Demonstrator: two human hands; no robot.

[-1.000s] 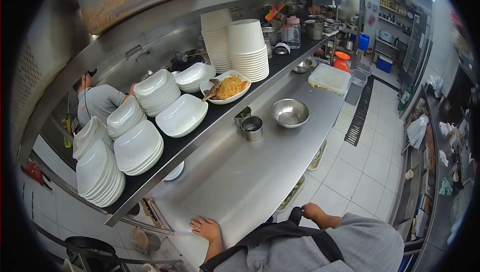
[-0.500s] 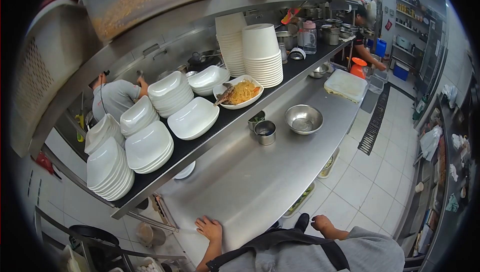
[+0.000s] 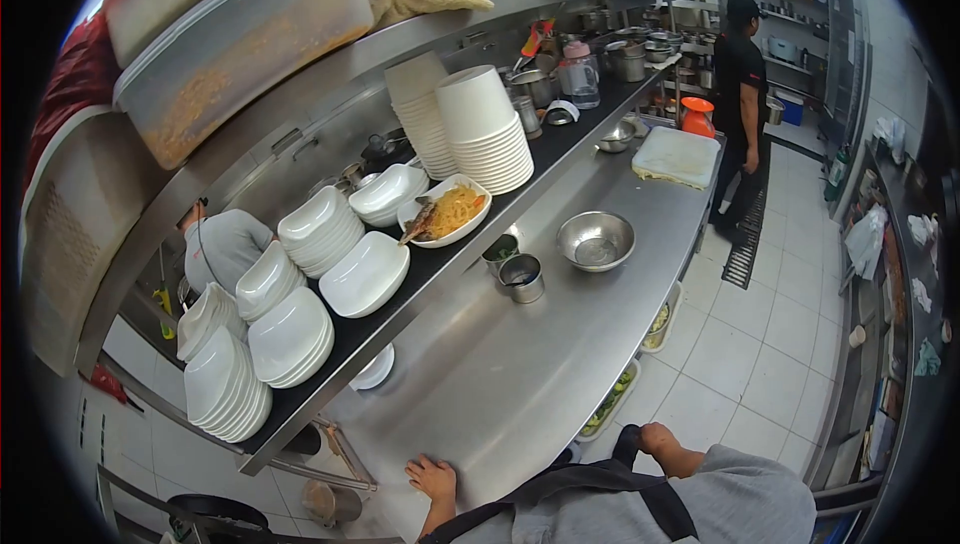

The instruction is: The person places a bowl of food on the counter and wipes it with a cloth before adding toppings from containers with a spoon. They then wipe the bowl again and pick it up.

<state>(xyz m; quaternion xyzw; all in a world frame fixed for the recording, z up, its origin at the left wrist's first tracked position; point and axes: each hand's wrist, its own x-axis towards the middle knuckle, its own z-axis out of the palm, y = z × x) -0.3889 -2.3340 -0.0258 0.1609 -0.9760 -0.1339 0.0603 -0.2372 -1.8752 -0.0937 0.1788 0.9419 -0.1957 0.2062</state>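
My left hand (image 3: 432, 478) lies flat with fingers spread on the near-left end of the steel worktable (image 3: 480, 384). It holds nothing. My right hand (image 3: 657, 438) hangs beside my body past the table's right edge, and its fingers are hidden. Farther along the table stand two small metal cups (image 3: 521, 279), one with something green inside, and a wide metal bowl (image 3: 596, 242). White plates (image 3: 374, 368) rest under the shelf. On the black shelf above, a white dish of noodles (image 3: 446, 212) sits beside stacked white dishes (image 3: 365, 274).
Stacked white tubs (image 3: 487, 134) and a clear jug (image 3: 579, 79) occupy the shelf. A white board (image 3: 677, 157) lies at the table's far end. One person in black (image 3: 740, 94) stands in the aisle; another in grey (image 3: 225, 254) is behind the shelf. Vegetable trays (image 3: 612, 401) sit below the table edge.
The person in black has moved from beside the table's far end into the aisle and stands upright. My right hand's fingers have gone out of sight. My left hand stays on the table; the view has shifted.
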